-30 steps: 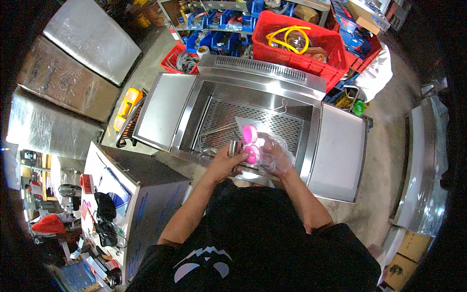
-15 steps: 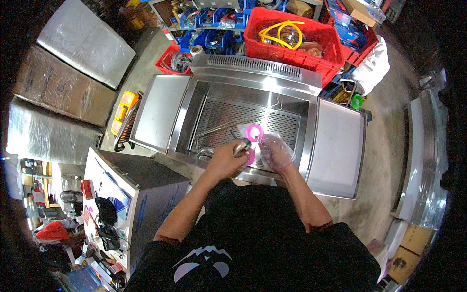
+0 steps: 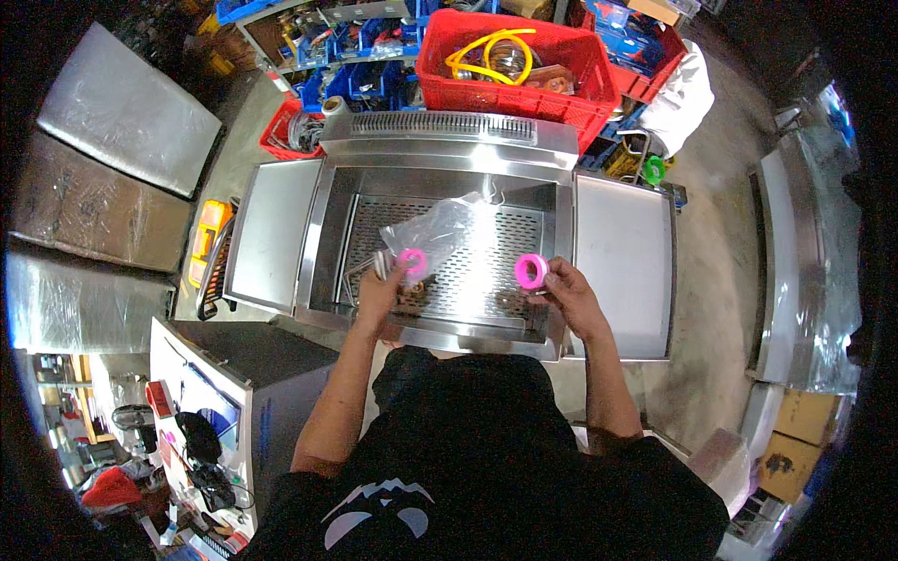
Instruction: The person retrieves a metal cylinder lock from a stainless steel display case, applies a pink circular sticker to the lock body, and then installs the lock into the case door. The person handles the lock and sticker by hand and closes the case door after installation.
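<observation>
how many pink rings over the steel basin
2: one pink ring in the right hand, another pink ring at the left hand with the clear bag; more may be hidden.

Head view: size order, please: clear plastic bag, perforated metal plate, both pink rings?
1. Perforated metal plate
2. Clear plastic bag
3. Unranked: pink ring in right hand held by the right hand, pink ring at left; too alike.

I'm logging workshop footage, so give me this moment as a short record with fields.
Left hand: holding a clear plastic bag and a small metal part
First pink ring: at the left hand; inside or behind the bag, unclear
Right hand: holding a second pink ring, apart from the bag
Beneath: perforated steel tray
Sides: left panel, right panel
Beyond: red crate
</observation>
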Motion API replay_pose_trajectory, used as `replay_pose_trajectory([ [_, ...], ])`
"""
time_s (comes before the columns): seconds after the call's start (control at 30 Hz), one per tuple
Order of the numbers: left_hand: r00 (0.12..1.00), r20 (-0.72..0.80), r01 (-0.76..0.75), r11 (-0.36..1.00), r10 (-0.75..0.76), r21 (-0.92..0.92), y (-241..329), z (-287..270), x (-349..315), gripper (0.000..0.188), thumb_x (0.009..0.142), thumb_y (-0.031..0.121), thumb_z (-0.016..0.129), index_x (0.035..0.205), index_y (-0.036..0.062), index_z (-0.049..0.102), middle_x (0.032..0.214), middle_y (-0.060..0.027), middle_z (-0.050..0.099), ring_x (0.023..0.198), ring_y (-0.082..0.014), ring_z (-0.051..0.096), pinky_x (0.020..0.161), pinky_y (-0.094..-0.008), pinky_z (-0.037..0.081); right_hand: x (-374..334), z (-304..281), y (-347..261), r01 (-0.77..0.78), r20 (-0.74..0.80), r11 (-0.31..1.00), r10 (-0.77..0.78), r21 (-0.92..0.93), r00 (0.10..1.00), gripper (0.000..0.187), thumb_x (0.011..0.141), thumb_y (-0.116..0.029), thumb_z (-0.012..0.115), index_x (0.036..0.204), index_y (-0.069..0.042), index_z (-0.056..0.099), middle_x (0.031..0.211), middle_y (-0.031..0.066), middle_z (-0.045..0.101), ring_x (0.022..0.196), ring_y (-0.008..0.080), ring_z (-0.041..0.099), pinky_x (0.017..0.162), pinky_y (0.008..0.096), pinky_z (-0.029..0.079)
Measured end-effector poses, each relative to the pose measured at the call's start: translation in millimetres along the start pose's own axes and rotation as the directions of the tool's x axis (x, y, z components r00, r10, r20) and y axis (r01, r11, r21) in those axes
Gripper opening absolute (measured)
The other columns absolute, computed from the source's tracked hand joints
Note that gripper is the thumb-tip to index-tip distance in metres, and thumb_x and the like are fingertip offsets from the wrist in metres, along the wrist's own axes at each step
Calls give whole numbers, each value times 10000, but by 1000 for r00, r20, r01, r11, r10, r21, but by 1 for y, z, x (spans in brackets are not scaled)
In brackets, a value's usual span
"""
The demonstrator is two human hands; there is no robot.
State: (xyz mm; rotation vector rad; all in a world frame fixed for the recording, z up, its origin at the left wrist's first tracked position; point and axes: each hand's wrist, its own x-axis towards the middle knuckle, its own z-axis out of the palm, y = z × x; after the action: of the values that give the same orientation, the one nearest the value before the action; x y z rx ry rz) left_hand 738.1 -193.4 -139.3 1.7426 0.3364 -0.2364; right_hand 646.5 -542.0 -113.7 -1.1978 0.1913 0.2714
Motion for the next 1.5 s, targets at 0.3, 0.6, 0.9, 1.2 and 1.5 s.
replay_pose_trajectory([
  [0.3, 963, 209, -190, 977, 168, 92, 61, 28, -71, 341, 919, 221, 745, 1185, 25, 662, 1020, -48, 725, 903, -116, 672, 775, -303, 549, -7, 75, -59, 311, 156, 905, -276, -290, 949, 197, 893, -106, 730, 1049, -34, 632, 1317, 113, 614, 1144, 193, 603, 985, 343, 493],
  [0.6, 926, 228, -297, 954, 300, -46, 127, 16, -120, 481, 921, 176, 746, 1348, 25, 585, 1098, -80, 696, 932, -131, 662, 855, -306, 541, 0, 116, -85, 586, 340, 622, -478, -519, 810, 169, 826, -79, 758, 985, -68, 702, 1282, 137, 654, 1176, 301, 612, 1022, 428, 446],
  [0.9, 964, 205, -126, 969, 171, -215, 124, 6, -139, 496, 912, 190, 758, 1329, -16, 588, 1043, -68, 678, 886, -108, 656, 743, -278, 547, 0, 131, -74, 633, 352, 576, -531, -517, 771, 201, 803, -45, 760, 997, -84, 723, 1219, 121, 673, 1120, 282, 634, 969, 416, 478],
  [1.2, 963, 113, -225, 961, 244, -160, 115, 11, -145, 525, 835, 184, 839, 1288, 22, 632, 967, -20, 667, 798, -66, 590, 720, -241, 505, -6, 132, -66, 624, 356, 522, -526, -582, 772, 201, 833, -50, 744, 1029, -100, 742, 1231, 103, 651, 1108, 265, 659, 911, 360, 539],
  [1.5, 961, 199, -107, 919, 194, -379, 112, 10, -145, 469, 923, 140, 745, 1335, 13, 559, 1010, -56, 687, 802, -91, 664, 664, -242, 565, -13, 148, -56, 644, 274, 621, -590, -447, 759, 458, 787, -46, 766, 1223, -115, 646, 1112, 92, 706, 1029, 270, 643, 909, 394, 517],
])
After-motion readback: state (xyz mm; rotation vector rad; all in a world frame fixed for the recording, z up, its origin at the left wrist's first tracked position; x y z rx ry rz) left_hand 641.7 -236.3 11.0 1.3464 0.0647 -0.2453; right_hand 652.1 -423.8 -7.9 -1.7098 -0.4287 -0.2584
